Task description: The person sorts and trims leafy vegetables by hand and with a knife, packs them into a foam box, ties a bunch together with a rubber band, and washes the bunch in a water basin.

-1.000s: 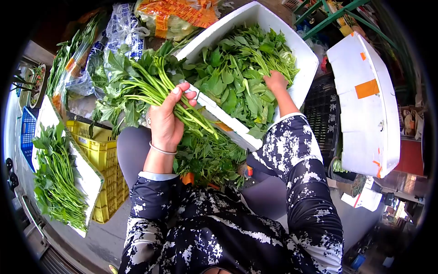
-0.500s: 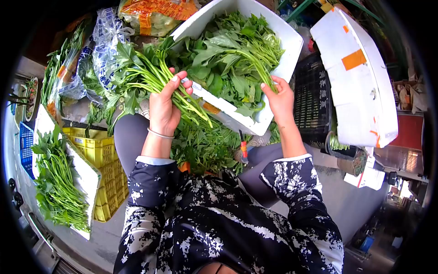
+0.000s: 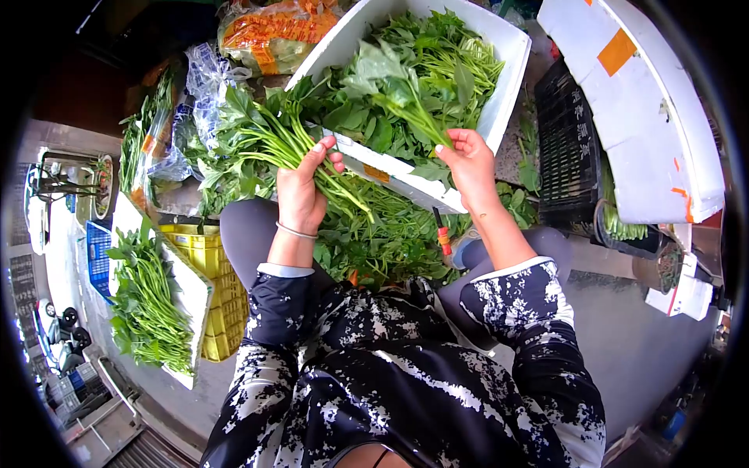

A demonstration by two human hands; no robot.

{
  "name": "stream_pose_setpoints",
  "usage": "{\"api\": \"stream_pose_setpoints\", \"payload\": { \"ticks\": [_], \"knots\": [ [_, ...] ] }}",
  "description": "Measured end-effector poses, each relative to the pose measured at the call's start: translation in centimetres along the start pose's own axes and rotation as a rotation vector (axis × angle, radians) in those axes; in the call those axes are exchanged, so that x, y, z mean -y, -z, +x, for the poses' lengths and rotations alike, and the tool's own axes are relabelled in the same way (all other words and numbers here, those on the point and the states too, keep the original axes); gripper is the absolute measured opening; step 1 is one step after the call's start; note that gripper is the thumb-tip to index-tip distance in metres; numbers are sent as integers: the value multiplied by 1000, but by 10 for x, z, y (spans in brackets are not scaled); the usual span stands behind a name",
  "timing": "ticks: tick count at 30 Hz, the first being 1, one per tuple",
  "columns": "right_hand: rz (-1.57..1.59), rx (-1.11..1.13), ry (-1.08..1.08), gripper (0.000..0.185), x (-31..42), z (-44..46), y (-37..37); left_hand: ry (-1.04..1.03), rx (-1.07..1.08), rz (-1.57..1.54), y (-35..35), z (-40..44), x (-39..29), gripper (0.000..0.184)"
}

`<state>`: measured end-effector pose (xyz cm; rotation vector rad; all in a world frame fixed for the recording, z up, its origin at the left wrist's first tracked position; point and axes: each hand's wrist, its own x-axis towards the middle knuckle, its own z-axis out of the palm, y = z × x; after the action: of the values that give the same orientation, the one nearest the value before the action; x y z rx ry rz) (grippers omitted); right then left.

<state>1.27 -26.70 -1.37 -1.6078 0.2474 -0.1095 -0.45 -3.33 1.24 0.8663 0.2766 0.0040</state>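
Observation:
My left hand (image 3: 304,187) is closed around a bunch of leafy green stems (image 3: 281,144), whose leaves point up and left and whose cut ends stick out below the fingers. In my right hand (image 3: 470,168) a few leafy stems (image 3: 417,117) are pinched between thumb and fingers, leaves pointing up and left. Those stems are over a white foam box (image 3: 507,62) filled with the same loose greens (image 3: 460,70). More greens (image 3: 382,242) lie on the ground between my knees. A small tool with a red and yellow handle (image 3: 445,242) is near my right knee.
On the left, a bundle of greens (image 3: 152,304) lies on a white foam lid (image 3: 199,300) over yellow crates (image 3: 225,312). A black crate (image 3: 566,148) and another white foam box (image 3: 647,117) stand at right. Plastic-wrapped produce (image 3: 277,35) sits at the back.
The view has shifted, so most things appear farther right. The stems in my right hand are now raised more upright, their leaves slightly blurred. My left hand still holds its bunch.

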Motion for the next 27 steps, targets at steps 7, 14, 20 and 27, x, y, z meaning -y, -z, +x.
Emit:
{"api": "stream_pose_setpoints", "payload": {
  "ticks": [7, 14, 20, 27],
  "knots": [
    [-56, 1, 38, 23, 2, 1, 16, 54, 85, 56, -35, -6, 13, 15],
    [-1088, 68, 26, 18, 21, -4, 37, 54, 35, 32, -38, -12, 27, 13],
    [-891, 33, -45, 23, 38, 3, 48, 61, -15, 9, -28, -15, 30, 14],
    [50, 106, -55, 24, 33, -10, 19, 42, -23, 27, -36, -23, 47, 9]
  ]
}}
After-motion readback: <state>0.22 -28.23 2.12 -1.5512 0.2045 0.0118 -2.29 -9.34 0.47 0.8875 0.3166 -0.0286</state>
